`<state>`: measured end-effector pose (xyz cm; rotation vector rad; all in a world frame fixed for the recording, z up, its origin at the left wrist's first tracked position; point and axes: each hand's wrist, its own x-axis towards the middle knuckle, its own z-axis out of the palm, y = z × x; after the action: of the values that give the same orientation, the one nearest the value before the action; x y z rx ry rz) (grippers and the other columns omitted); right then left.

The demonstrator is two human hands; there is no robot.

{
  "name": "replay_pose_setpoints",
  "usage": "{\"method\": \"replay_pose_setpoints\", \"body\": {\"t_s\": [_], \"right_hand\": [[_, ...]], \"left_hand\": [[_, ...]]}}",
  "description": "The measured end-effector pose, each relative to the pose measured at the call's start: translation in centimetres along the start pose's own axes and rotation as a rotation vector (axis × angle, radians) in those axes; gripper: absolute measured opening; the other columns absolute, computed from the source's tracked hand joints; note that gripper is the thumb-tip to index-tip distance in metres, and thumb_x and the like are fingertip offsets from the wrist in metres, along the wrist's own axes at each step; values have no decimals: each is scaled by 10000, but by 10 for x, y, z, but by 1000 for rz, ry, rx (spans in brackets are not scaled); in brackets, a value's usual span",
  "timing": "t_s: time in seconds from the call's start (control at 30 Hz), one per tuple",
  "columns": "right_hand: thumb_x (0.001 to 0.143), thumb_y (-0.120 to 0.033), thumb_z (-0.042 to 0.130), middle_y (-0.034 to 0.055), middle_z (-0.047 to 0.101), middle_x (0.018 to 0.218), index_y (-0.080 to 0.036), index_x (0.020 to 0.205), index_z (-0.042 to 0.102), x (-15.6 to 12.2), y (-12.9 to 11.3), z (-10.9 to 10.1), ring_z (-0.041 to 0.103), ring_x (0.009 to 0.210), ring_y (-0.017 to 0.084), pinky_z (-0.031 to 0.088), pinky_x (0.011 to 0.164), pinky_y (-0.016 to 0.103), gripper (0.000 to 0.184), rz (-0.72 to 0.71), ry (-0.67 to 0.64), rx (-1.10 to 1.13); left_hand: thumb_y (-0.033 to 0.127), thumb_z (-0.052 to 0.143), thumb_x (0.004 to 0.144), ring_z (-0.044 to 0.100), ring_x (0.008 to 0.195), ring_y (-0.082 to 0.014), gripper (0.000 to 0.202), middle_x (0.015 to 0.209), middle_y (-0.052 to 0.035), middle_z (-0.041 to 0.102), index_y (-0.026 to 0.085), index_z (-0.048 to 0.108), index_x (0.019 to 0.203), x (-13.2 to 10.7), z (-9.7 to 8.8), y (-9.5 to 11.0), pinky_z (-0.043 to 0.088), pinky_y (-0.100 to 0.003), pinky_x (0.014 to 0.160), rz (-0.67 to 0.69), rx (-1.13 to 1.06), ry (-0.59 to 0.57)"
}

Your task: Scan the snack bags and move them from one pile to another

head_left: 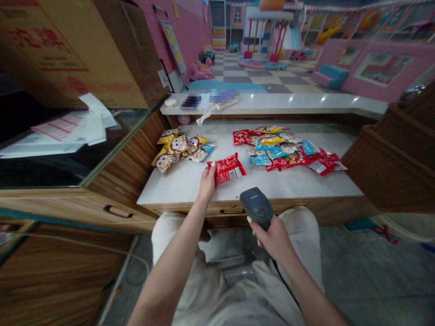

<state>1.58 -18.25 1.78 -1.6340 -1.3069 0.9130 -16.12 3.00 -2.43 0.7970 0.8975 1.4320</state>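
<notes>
My left hand (pixel 208 181) pinches the left end of a red snack packet (pixel 228 171), whose printed side with a white barcode patch faces up over the white desk (pixel 190 190). A dark barcode scanner (pixel 256 206) is gripped in my right hand (pixel 273 237), its head angled toward the packet and apart from it. Left of the packet lies a small pile of yellow snack packets (pixel 176 144) with one blue-and-white packet (pixel 201 153). To the right spreads a larger heap of blue packets (pixel 258 157), red packets (pixel 324 163) and a few yellow ones.
Behind the desk runs a raised white ledge (pixel 272 103) with a white cable (pixel 203 117) and blurred items. A cardboard box (pixel 78 54) and papers (pixel 68 131) stand on the left counter. Brown woven baskets (pixel 390 158) border the right side. Beyond is a play area.
</notes>
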Motion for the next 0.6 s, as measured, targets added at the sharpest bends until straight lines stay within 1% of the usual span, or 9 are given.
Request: {"method": "replay_pose_setpoints", "body": {"t_s": [0.1, 0.2, 0.27, 0.3, 0.37, 0.43, 0.5, 0.57, 0.6], "right_hand": [[899, -512, 674, 23, 646, 501, -261, 719, 615, 1, 3, -2, 612, 386, 206, 469, 424, 276, 314, -12, -1, -11], [902, -512, 673, 24, 652, 500, -259, 715, 620, 3, 6, -1, 613, 378, 205, 468, 419, 275, 319, -11, 1, -20], [902, -511, 672, 27, 662, 507, -254, 723, 630, 3, 9, 0, 614, 375, 205, 463, 411, 275, 316, -10, -7, -23], [902, -508, 673, 30, 667, 510, -250, 729, 636, 3, 9, 0, 616, 375, 205, 462, 408, 275, 314, -10, -16, -23], [911, -504, 675, 29, 669, 507, -243, 739, 646, 2, 10, 0, 618, 376, 205, 464, 409, 274, 314, -11, -33, -27], [927, -498, 670, 23, 657, 489, -242, 741, 647, 1, 10, -1, 619, 379, 205, 467, 414, 273, 317, -17, -44, -33], [934, -493, 659, 14, 639, 467, -245, 735, 642, 0, 10, -2, 612, 371, 206, 462, 411, 275, 319, -23, -38, -37], [930, -487, 656, 4, 622, 449, -249, 730, 639, -1, 10, -2, 605, 362, 206, 460, 412, 277, 311, -20, -20, -37], [927, -486, 658, 0, 617, 444, -250, 730, 638, -1, 10, -3, 604, 361, 207, 460, 415, 278, 307, -17, -11, -36]], "left_hand": [[718, 794, 829, 783, 1102, -292, 614, 1069, -106, 824, 184, 735, 1125, 4, -12, 18, 620, -427, 1016, 142, 60, 52], [742, 655, 942, 745, 1190, -278, 615, 1222, -122, 787, 188, 697, 1205, 15, -35, 52, 579, -422, 1099, 395, 219, 264], [688, 534, 1035, 694, 1283, -270, 585, 1332, -144, 739, 177, 652, 1293, 27, -55, 79, 525, -418, 1168, 621, 404, 408], [635, 490, 1070, 662, 1331, -265, 558, 1390, -156, 708, 169, 625, 1345, 34, -66, 92, 492, -415, 1203, 729, 513, 453], [511, 452, 1100, 606, 1407, -263, 518, 1493, -182, 642, 143, 565, 1447, 49, -88, 113, 429, -414, 1257, 834, 739, 486], [432, 489, 1072, 546, 1480, -282, 538, 1574, -207, 576, 117, 528, 1508, 63, -107, 127, 373, -428, 1300, 780, 959, 439], [427, 610, 989, 483, 1543, -338, 646, 1618, -241, 530, 90, 520, 1532, 76, -121, 132, 325, -474, 1329, 631, 1164, 304], [454, 744, 869, 411, 1589, -418, 818, 1647, -282, 490, 62, 509, 1549, 83, -129, 132, 274, -554, 1343, 502, 1330, 160], [465, 779, 826, 374, 1605, -450, 889, 1662, -297, 467, 54, 496, 1562, 84, -130, 131, 251, -594, 1343, 472, 1383, 126]]}}
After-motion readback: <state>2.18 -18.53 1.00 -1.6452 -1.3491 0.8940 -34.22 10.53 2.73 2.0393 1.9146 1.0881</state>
